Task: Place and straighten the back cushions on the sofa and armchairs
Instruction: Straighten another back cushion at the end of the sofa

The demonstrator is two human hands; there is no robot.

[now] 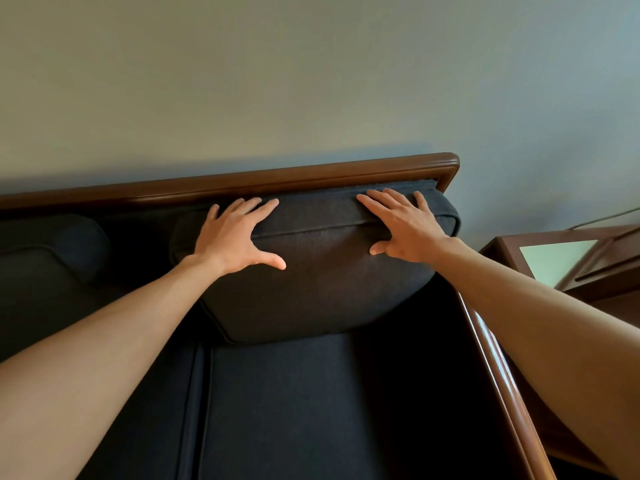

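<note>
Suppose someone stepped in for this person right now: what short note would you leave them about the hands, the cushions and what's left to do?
Left hand: open, fingers spread, pressing the top left of the dark back cushion.
Right hand: open, flat on the cushion's top right edge.
The cushion stands against the sofa's wooden back rail, at the right end above the seat cushion; it sits slightly askew.
Another back cushion is at the left, partly out of view.
Done: this cushion is placed.
Left: square it up, then check the others; no armchairs are in view.
</note>
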